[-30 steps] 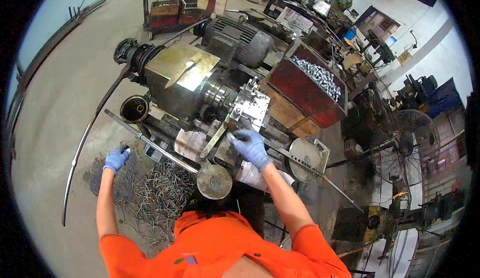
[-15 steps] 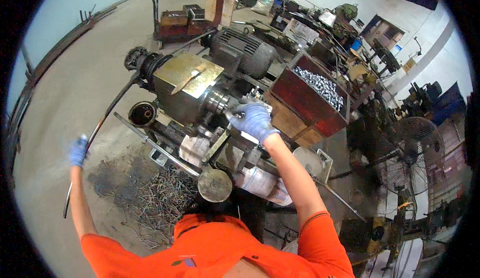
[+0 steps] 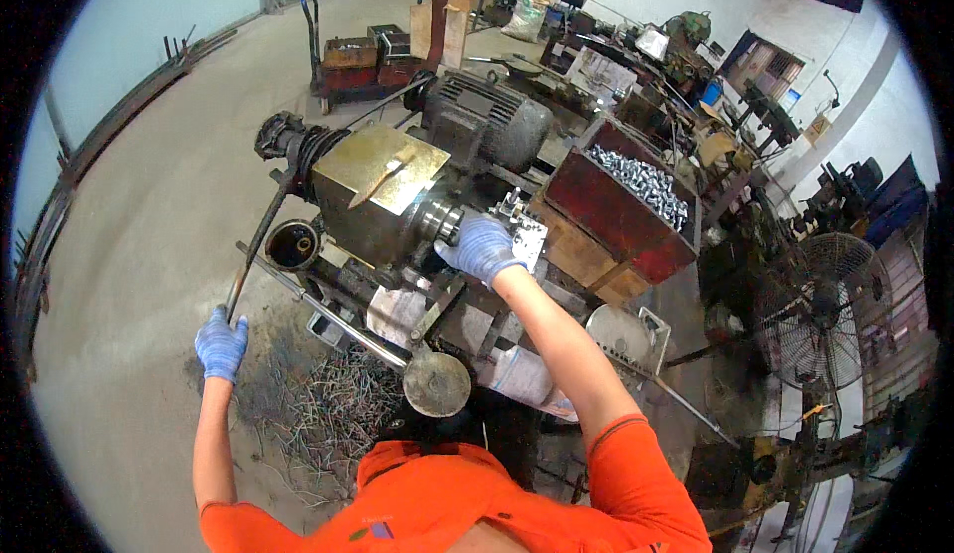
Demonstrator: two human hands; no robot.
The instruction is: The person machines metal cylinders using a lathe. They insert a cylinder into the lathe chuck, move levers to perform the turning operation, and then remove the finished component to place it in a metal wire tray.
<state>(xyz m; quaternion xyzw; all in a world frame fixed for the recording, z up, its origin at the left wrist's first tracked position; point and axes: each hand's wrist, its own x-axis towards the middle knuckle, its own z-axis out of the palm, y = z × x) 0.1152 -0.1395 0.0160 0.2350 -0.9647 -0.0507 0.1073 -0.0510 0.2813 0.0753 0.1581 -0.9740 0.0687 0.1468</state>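
Note:
I stand at a grimy metal lathe (image 3: pixel 383 195) with a brass-coloured housing. My left hand (image 3: pixel 221 342), in a blue glove, grips the lower end of a long dark metal bar (image 3: pixel 260 237) that runs up toward the machine's left end. My right hand (image 3: pixel 484 246), also in a blue glove, rests on the tool block (image 3: pixel 521 232) just right of the chuck (image 3: pixel 438 222); whether it grips anything there is hidden. A round metal disc (image 3: pixel 435 383) on a lever sits in front of me.
A red bin of shiny metal parts (image 3: pixel 628 200) stands right of the lathe, a grey motor (image 3: pixel 487 121) behind it. Metal shavings (image 3: pixel 320 416) cover the floor at my left. A floor fan (image 3: pixel 828 307) is at the right, a loaded cart (image 3: pixel 356 61) at the back.
My left hand swung out to the left, then came back onto the long bar. My right hand moved from the lower slide up to the tool block beside the chuck.

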